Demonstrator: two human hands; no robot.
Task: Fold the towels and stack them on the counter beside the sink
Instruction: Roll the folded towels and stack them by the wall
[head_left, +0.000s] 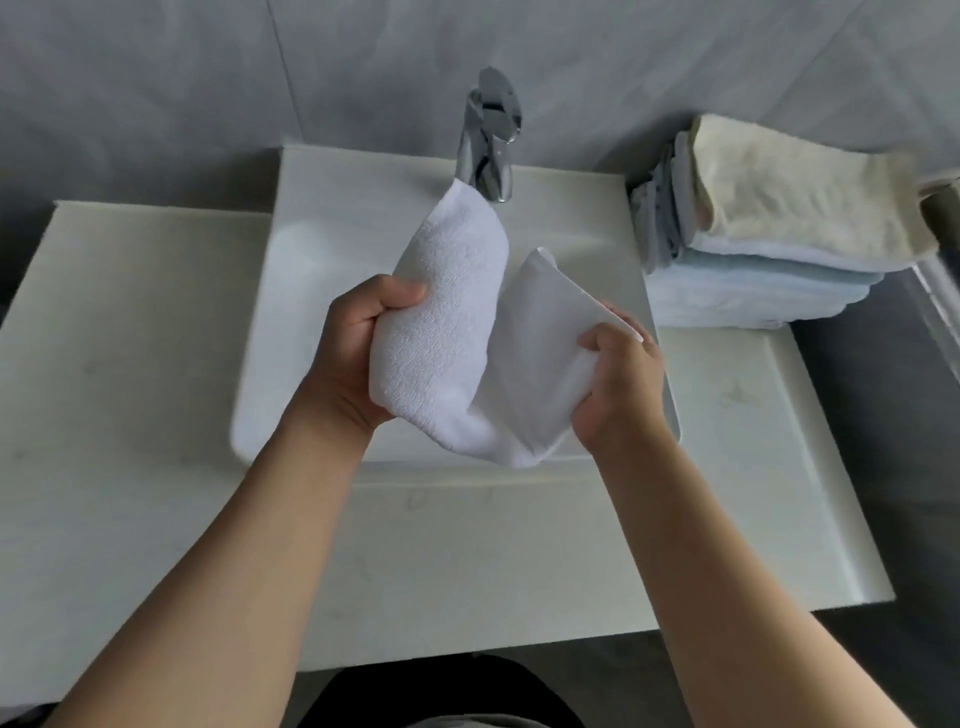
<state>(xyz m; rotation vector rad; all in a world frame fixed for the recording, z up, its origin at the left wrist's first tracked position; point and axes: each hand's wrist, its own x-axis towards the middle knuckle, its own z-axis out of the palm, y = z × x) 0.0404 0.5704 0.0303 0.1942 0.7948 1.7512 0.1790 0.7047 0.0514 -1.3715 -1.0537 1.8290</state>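
We grip the white towel w/ both hands, left hand & right hand fingers curled round its ends, held over the sink to fold it for the stack far right.

White towel, cream towel over pale blue towels, chrome faucet, white counter

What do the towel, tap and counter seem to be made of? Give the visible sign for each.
Towel: probably cotton terry; nubby looped surface, limp folds.
Tap: metal, likely chromed; mirror-like reflections.
Counter: white stone or a solid composite, smooth; faint veins, hard edges. Which one is unclear.
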